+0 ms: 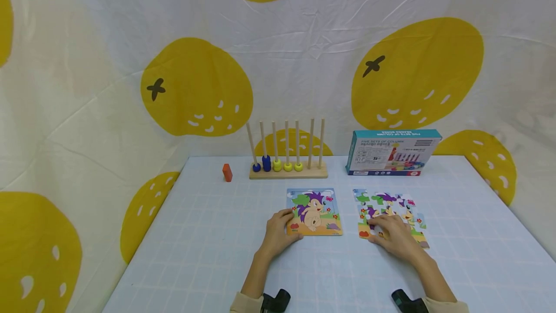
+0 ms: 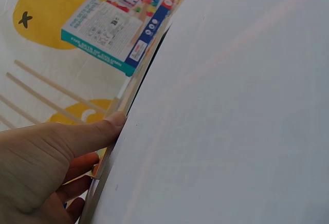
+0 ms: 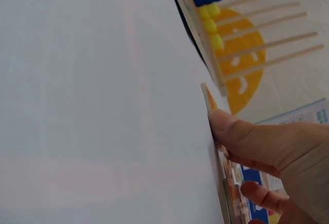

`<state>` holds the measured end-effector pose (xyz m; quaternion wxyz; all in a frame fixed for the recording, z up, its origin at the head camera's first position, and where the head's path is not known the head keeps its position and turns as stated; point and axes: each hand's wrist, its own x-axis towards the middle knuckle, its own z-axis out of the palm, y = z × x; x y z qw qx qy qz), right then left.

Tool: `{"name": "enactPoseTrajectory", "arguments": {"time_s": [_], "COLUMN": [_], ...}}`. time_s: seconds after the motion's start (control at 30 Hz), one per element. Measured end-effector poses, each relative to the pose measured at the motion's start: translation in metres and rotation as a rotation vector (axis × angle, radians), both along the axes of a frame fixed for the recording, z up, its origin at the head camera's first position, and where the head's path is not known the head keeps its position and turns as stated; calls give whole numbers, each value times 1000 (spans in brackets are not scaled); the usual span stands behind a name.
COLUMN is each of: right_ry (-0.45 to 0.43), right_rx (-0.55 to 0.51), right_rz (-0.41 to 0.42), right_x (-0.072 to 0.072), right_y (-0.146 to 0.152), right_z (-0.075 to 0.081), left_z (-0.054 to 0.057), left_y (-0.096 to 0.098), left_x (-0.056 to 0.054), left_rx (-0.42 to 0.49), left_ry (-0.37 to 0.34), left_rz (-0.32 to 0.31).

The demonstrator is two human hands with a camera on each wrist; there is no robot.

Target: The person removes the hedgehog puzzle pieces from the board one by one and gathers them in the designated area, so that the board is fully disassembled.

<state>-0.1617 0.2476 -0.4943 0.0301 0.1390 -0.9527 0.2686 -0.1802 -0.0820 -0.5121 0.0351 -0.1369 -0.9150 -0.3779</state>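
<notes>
A square hedgehog picture board (image 1: 314,216) lies flat near the middle of the table. My left hand (image 1: 277,233) holds its near left corner, thumb along the front edge and fingers bent at the left side. In the left wrist view the left thumb (image 2: 97,137) presses the board's edge. To the right lie loose jigsaw pieces (image 1: 362,211) with matching hedgehog art, spread with gaps. My right hand (image 1: 397,235) bends over their near part, thumb and forefinger around a jigsaw piece there. The right thumb (image 3: 239,129) touches a thin edge; the palm hides several pieces.
Behind the board stands a wooden peg rack (image 1: 288,173) with upright rods and blue and yellow beads. An orange block (image 1: 227,173) stands left of it. A printed toy box (image 1: 393,153) sits at the back right, before a fruit-patterned curtain (image 1: 304,52).
</notes>
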Motion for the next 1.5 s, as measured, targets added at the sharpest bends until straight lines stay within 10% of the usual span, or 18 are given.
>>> {"name": "enactPoseTrajectory", "arguments": {"time_s": [1.5], "right_ry": [40], "right_rx": [-16], "right_rz": [10], "right_x": [0], "right_y": [4], "right_z": [0], "left_z": [1], "left_y": [1], "left_x": [2], "left_rx": [-9], "left_ry": [2], "left_rz": [4]}}
